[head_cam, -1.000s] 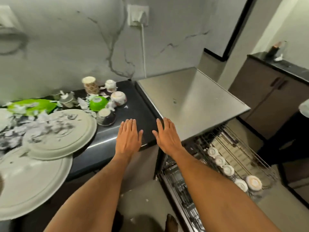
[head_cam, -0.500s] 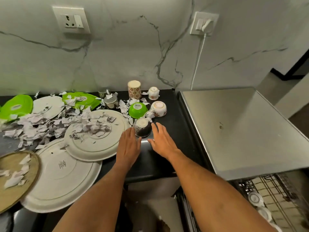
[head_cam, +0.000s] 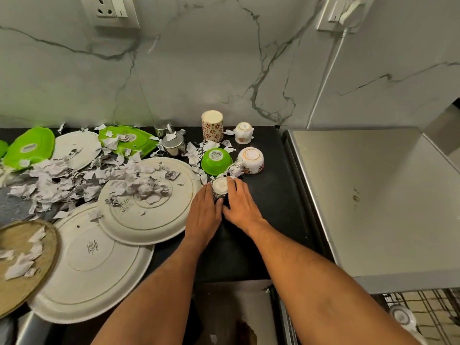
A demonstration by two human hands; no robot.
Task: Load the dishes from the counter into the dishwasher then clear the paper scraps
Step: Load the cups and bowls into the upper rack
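A small dark patterned bowl (head_cam: 220, 187) stands upside down on the black counter (head_cam: 271, 195). My left hand (head_cam: 204, 212) cups its left side with the thumb curled under its near edge. My right hand (head_cam: 241, 204) wraps its right side, fingertips on the rim. Just behind stand an upturned green bowl (head_cam: 216, 161), a white floral cup (head_cam: 252, 161), a tall floral cup (head_cam: 212, 125) and a small white cup (head_cam: 244, 132). Torn paper scraps (head_cam: 74, 175) cover the two large cream plates (head_cam: 146, 220) (head_cam: 87, 270), the green plates (head_cam: 29, 148) and the counter.
A steel cup (head_cam: 174, 145) sits among the scraps. A woven brown plate (head_cam: 17, 260) lies at the left edge. The steel dishwasher top (head_cam: 373, 195) is on the right, with its pulled-out rack (head_cam: 428, 312) below holding a white cup (head_cam: 400, 317).
My view swung left from the dishwasher to the counter. Both hands reached forward from the counter edge and closed round the small patterned bowl.
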